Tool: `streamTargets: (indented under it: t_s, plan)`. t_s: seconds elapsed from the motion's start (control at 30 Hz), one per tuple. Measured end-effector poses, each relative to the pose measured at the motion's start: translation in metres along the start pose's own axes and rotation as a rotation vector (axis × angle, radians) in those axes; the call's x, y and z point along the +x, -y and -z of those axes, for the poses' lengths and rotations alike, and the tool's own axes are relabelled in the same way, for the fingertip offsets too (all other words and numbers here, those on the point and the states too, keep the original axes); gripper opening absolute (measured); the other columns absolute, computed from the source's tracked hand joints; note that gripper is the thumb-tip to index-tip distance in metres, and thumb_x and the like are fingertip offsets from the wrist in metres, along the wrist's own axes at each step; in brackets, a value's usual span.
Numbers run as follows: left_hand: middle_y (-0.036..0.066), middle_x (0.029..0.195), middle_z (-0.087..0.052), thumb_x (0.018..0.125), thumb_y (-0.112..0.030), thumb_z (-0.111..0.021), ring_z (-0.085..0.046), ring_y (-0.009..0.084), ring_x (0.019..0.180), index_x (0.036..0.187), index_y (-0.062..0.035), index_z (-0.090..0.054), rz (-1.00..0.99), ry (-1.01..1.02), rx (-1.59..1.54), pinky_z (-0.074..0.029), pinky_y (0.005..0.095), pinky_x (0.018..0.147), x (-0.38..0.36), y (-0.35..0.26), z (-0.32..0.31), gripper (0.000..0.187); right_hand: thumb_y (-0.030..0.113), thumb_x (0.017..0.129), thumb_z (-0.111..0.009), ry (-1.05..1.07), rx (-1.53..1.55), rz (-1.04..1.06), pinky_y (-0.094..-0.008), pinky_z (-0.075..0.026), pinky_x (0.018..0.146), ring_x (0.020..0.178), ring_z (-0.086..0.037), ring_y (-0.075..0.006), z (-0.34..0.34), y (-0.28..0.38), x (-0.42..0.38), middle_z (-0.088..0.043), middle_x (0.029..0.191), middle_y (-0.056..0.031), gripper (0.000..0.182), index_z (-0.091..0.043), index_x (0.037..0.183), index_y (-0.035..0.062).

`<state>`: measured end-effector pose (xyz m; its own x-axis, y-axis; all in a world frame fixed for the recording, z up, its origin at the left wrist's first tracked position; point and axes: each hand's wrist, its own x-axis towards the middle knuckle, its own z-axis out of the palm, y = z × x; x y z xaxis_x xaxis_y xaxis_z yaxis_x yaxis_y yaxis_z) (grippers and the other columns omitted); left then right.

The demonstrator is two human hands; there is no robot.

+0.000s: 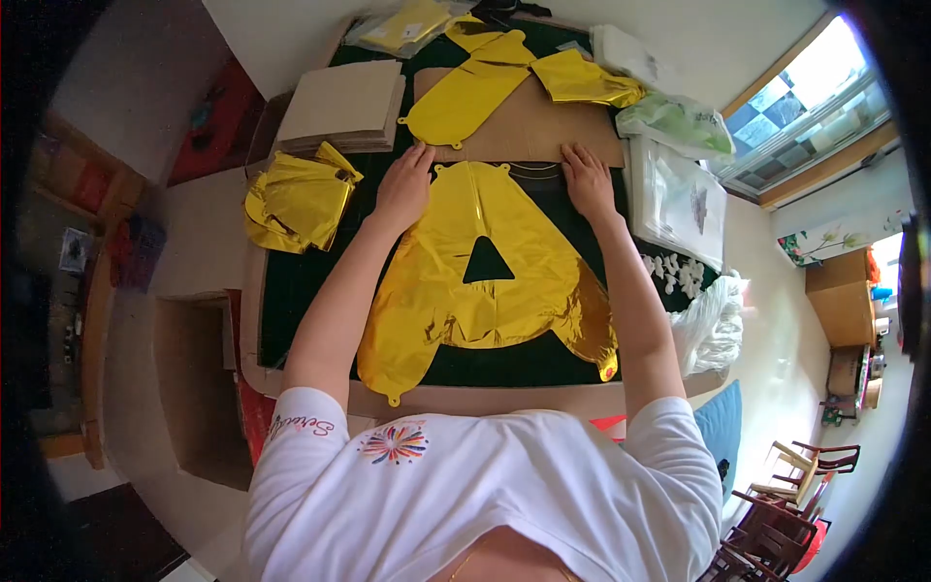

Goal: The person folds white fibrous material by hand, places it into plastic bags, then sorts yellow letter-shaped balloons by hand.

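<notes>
A flat gold foil balloon shaped like a letter A lies between my forearms, its top pointing away from me. My left hand is at the balloon's upper left, fingers stretched toward the near left corner of a brown cardboard sheet. My right hand lies flat with fingers extended on the near right edge of that cardboard. Neither hand holds anything. A second gold foil balloon, long with a rounded end, lies on the cardboard. A thin cord runs along the cardboard's near edge.
Left stand a stack of beige sheets and crumpled gold foil. Folded gold foil lies at the back right. Along the right are a green-and-white plastic bag, clear plastic bags, small white pieces and a white plastic bundle.
</notes>
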<state>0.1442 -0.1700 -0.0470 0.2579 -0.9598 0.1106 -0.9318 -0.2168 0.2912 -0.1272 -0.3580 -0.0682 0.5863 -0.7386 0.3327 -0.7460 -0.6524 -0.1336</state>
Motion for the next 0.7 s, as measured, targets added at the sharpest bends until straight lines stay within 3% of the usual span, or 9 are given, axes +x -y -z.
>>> streamTargets:
  t_s: [0.07, 0.13, 0.2, 0.33, 0.43, 0.5, 0.53, 0.6, 0.7]
  plan:
    - [0.010, 0.145, -0.031, 0.095, -0.015, -0.043, -0.030, 0.0252, 0.134, 0.140, -0.0072, -0.032, -0.011, -0.008, 0.006, -0.028, 0.0361, 0.109, -0.003, 0.002, -0.002, 0.046, 0.030, 0.095, -0.043, -0.001, 0.007, 0.002, -0.0441, -0.031, 0.104, 0.127, -0.039, -0.0282, 0.003, 0.002, -0.005, -0.045, 0.136, -0.0098, 0.038, -0.049, 0.130, 0.0163]
    - [0.010, 0.145, -0.032, 0.095, -0.015, -0.043, -0.031, 0.0252, 0.133, 0.140, -0.0071, -0.032, -0.020, -0.017, 0.013, -0.029, 0.0361, 0.109, -0.007, 0.007, -0.004, 0.046, 0.030, 0.095, -0.042, 0.007, 0.025, 0.001, -0.0510, -0.029, 0.104, 0.128, -0.038, -0.0289, 0.004, 0.003, -0.010, -0.046, 0.135, -0.0091, 0.038, -0.047, 0.132, 0.0193]
    - [0.016, 0.139, -0.040, 0.093, -0.013, -0.045, -0.036, 0.0290, 0.130, 0.133, -0.0019, -0.041, -0.087, -0.091, -0.030, -0.031, 0.0385, 0.107, -0.011, 0.012, -0.007, 0.042, 0.030, 0.095, -0.042, -0.007, 0.026, 0.005, -0.0507, -0.030, 0.104, 0.127, -0.039, -0.0291, 0.004, 0.005, -0.014, -0.046, 0.135, -0.0089, 0.038, -0.048, 0.131, 0.0189]
    - [0.016, 0.139, -0.040, 0.092, -0.013, -0.045, -0.036, 0.0287, 0.130, 0.131, -0.0017, -0.043, -0.069, -0.059, -0.072, -0.032, 0.0385, 0.106, -0.014, 0.010, 0.000, 0.040, 0.028, 0.094, -0.044, -0.053, -0.007, 0.009, -0.0496, -0.032, 0.102, 0.125, -0.042, -0.0299, 0.001, 0.007, -0.022, -0.047, 0.134, -0.0088, 0.036, -0.050, 0.129, 0.0178]
    - [0.012, 0.136, -0.043, 0.095, -0.016, -0.047, -0.041, 0.0270, 0.126, 0.135, -0.0075, -0.039, -0.034, -0.032, -0.095, -0.039, 0.0382, 0.101, -0.011, 0.011, 0.003, 0.042, 0.027, 0.094, -0.046, -0.066, 0.018, 0.048, -0.0491, -0.033, 0.102, 0.124, -0.043, -0.0302, 0.005, 0.007, -0.022, -0.048, 0.132, -0.0091, 0.035, -0.051, 0.127, 0.0173]
    - [0.013, 0.127, -0.051, 0.092, -0.019, -0.053, -0.053, 0.0251, 0.113, 0.134, -0.0057, -0.040, 0.188, -0.060, -0.483, -0.045, 0.0361, 0.093, -0.002, 0.011, 0.007, 0.046, 0.026, 0.093, -0.046, -0.066, 0.021, 0.051, -0.0490, -0.033, 0.102, 0.124, -0.043, -0.0302, 0.007, 0.009, -0.024, -0.049, 0.131, -0.0092, 0.035, -0.051, 0.127, 0.0170]
    - [0.013, 0.127, -0.051, 0.092, -0.019, -0.053, -0.053, 0.0251, 0.113, 0.134, -0.0057, -0.040, 0.186, -0.062, -0.483, -0.045, 0.0361, 0.093, 0.006, 0.014, 0.007, 0.046, 0.026, 0.093, -0.047, -0.063, 0.023, 0.052, -0.0488, -0.033, 0.102, 0.123, -0.043, -0.0301, 0.008, 0.010, -0.025, -0.050, 0.131, -0.0092, 0.035, -0.051, 0.127, 0.0167]
    - [0.018, 0.108, -0.062, 0.082, -0.024, -0.063, -0.060, 0.0318, 0.099, 0.117, 0.0004, -0.054, 0.504, -0.209, -0.768, -0.047, 0.0375, 0.085, 0.023, 0.025, -0.005, 0.043, 0.026, 0.093, -0.047, -0.067, 0.030, 0.056, -0.0483, -0.033, 0.102, 0.123, -0.043, -0.0301, 0.006, 0.008, -0.027, -0.050, 0.130, -0.0090, 0.035, -0.052, 0.126, 0.0163]
    - [0.018, 0.109, -0.062, 0.080, -0.027, -0.066, -0.060, 0.0307, 0.100, 0.112, -0.0016, -0.058, 0.563, -0.136, -0.667, -0.048, 0.0378, 0.084, 0.034, 0.032, -0.006, 0.042, 0.025, 0.093, -0.048, -0.067, 0.045, 0.062, -0.0472, -0.034, 0.102, 0.122, -0.044, -0.0303, 0.008, 0.009, -0.031, -0.051, 0.129, -0.0087, 0.034, -0.053, 0.124, 0.0156]
